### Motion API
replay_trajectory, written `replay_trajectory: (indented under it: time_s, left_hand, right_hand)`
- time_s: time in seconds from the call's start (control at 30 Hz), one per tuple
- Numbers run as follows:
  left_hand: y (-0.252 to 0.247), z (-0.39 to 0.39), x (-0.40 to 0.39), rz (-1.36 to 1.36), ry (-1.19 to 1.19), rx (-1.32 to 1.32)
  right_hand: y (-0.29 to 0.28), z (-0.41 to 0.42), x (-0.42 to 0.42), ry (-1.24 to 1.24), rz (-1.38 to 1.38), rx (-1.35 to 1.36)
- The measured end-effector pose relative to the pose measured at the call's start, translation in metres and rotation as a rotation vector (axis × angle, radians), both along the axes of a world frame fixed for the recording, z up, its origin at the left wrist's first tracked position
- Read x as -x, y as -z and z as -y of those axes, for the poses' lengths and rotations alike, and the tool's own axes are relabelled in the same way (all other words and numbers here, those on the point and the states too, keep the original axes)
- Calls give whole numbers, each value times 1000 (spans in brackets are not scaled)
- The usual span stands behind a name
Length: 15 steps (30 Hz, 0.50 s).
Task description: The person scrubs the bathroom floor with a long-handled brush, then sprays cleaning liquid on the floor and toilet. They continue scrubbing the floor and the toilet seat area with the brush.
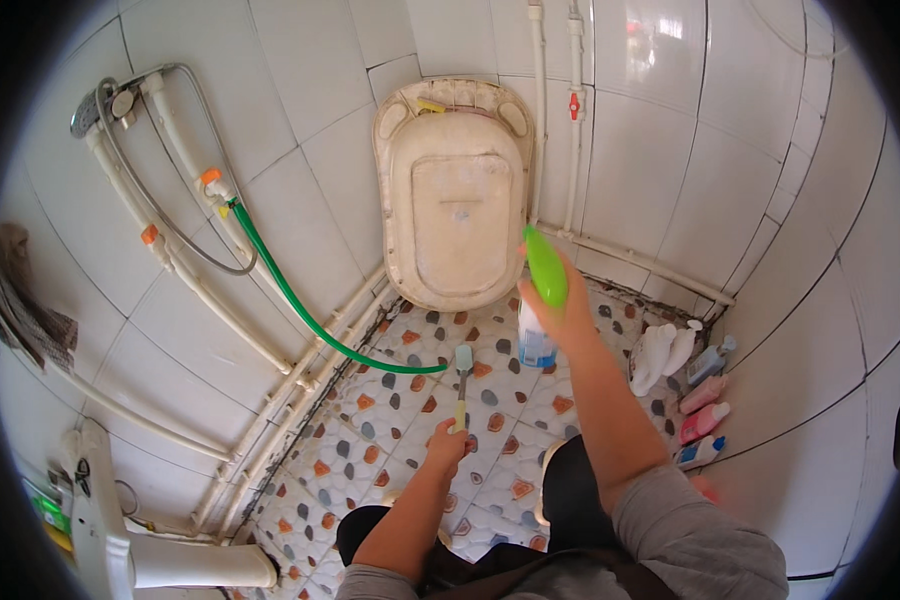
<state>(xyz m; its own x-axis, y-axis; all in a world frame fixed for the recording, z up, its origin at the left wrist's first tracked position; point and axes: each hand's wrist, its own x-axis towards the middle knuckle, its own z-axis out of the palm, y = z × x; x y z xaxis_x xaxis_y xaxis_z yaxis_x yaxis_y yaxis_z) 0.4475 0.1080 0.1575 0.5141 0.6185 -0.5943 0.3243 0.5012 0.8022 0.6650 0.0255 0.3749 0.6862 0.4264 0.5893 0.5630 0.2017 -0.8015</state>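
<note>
My right hand [566,307] grips a spray bottle [538,341] by the neck below its bright green trigger head [546,270], whose nozzle end points toward the upright plastic basin [461,217]. Below and left of it, my left hand [448,448] is closed on the pale yellow handle of a brush [463,360]. The brush's light grey head points away from me, over the pebble-patterned floor. A green hose [307,322] ends just left of the brush head. The basin leans in the corner, its stained underside facing me, with a yellow-handled item [431,106] at its top.
Several bottles [701,427] line the right wall. Pipes [637,266] run along the walls' bases. At left are a shower head [84,116] with its metal hose and a white pedestal washbasin [105,495]. A dark mesh cloth [45,322] hangs at far left.
</note>
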Motion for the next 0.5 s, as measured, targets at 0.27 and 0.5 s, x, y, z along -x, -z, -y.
replay_trajectory:
  time_s: [0.27,0.5]
  left_hand:
    - [-7,4,-11,4,32,-12]
    - [-9,7,-17,36,43,-18]
  right_hand:
    - [-99,-48,-67,83,-11,182]
    - [-144,-67,-84,-100,-157,337]
